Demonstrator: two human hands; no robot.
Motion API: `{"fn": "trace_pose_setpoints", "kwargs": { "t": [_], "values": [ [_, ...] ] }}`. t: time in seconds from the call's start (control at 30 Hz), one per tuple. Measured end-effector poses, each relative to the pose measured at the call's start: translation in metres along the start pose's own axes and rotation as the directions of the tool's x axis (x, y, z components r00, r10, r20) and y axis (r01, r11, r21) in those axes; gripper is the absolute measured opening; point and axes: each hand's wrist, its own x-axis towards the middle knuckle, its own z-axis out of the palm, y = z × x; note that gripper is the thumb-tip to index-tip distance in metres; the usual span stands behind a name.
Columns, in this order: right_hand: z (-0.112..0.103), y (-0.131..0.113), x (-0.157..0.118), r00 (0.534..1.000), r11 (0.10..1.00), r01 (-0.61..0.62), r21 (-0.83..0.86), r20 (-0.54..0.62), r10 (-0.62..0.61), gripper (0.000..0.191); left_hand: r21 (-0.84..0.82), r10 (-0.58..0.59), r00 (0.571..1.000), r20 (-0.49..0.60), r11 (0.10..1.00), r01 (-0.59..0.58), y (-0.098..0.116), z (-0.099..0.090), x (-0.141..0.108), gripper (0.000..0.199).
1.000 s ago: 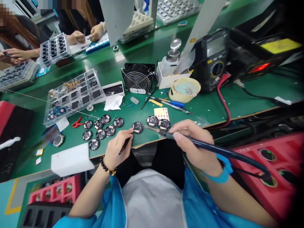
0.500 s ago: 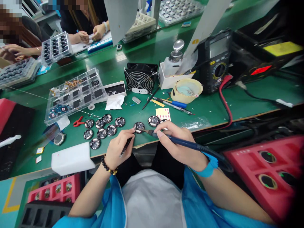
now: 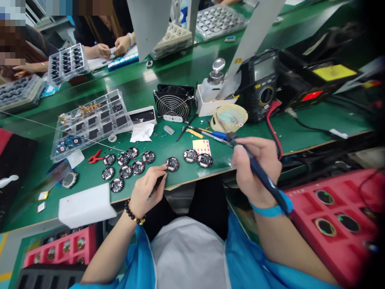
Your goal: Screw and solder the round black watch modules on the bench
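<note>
Digital multimeter (image 3: 261,85), caged cooling fan (image 3: 173,103), clear compartment tray (image 3: 92,125), white foam block (image 3: 86,205)

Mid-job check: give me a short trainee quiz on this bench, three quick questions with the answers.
1. Which hand holds the soldering iron?
2. How many round circuit boards lie directly on the green mat?
3. True or false: the multimeter stands to the right of the cooling fan.

Key: 1. The right hand. 2. Eleven. 3. True.
</note>
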Motion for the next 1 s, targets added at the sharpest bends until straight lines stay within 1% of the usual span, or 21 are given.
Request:
{"fn": "trace_pose_setpoints", "kwargs": {
  "t": [0.03,0.1,0.17,0.23,0.27,0.33,0.4,0.43,0.53,0.63,0.7,0.77,0.87,1.0],
  "values": [
    [-0.002,0.007,0.002,1.0,0.997,0.0,-0.072,-0.011,-0.001,0.026,0.01,-0.003,1.0,-0.011,1.0,0.003,0.0,0.0,0.0,0.025],
    [-0.007,0.019,0.004,1.0,0.986,0.004,-0.164,0.03,0.001,0.029,0.019,-0.013,0.999,-0.04,1.0,0.014,-0.001,0.0,-0.001,0.026],
    [-0.011,0.025,0.001,0.999,0.989,-0.004,-0.145,0.043,0.011,0.03,-0.009,-0.025,0.996,-0.091,1.0,0.024,-0.001,0.0,-0.003,0.026],
    [-0.013,0.027,-0.005,1.0,0.996,-0.002,-0.087,0.022,0.003,0.03,-0.072,-0.041,0.99,-0.133,0.997,0.032,0.002,0.0,-0.007,0.025],
    [-0.013,0.027,-0.008,1.0,0.998,0.012,-0.059,0.012,-0.012,0.028,-0.106,-0.053,0.99,-0.132,0.994,0.039,0.005,0.0,-0.01,0.025],
    [-0.011,0.027,-0.013,0.999,0.999,0.054,-0.007,-0.004,-0.054,0.024,-0.139,-0.084,0.993,-0.082,0.988,0.072,0.011,0.003,-0.012,0.021],
    [-0.007,0.026,-0.017,0.996,0.995,0.094,0.039,-0.009,-0.094,0.021,-0.122,-0.125,0.992,-0.032,0.985,0.12,0.017,0.006,-0.012,0.017],
    [-0.004,0.026,-0.019,0.993,0.991,0.116,0.059,-0.001,-0.116,0.02,-0.104,-0.148,0.989,-0.024,0.984,0.145,0.019,0.008,-0.009,0.014],
    [0.006,0.024,-0.025,0.978,0.978,0.188,0.095,0.072,-0.195,0.021,-0.059,-0.224,0.974,-0.022,0.973,0.222,0.021,0.013,0.003,0.008],
    [0.017,0.022,-0.032,0.955,0.963,0.265,0.046,0.125,-0.269,0.028,-0.044,-0.268,0.963,0.029,0.962,0.27,0.019,0.015,0.019,0.01],
    [0.022,0.021,-0.034,0.945,0.953,0.304,0.001,0.125,-0.302,0.032,-0.067,-0.281,0.959,0.049,0.957,0.284,0.018,0.016,0.027,0.011],
    [0.024,0.021,-0.034,0.938,0.946,0.325,-0.005,0.126,-0.321,0.032,-0.111,-0.292,0.955,0.041,0.949,0.295,0.018,0.017,0.034,0.012],
    [0.024,0.023,-0.032,0.939,0.949,0.314,0.023,0.137,-0.314,0.031,-0.165,-0.307,0.952,0.004,0.939,0.303,0.022,0.02,0.039,0.011],
    [0.023,0.024,-0.031,0.939,0.951,0.305,0.042,0.156,-0.308,0.03,-0.192,-0.272,0.962,-0.01,0.945,0.265,0.027,0.03,0.042,0.01]
  ]
}}
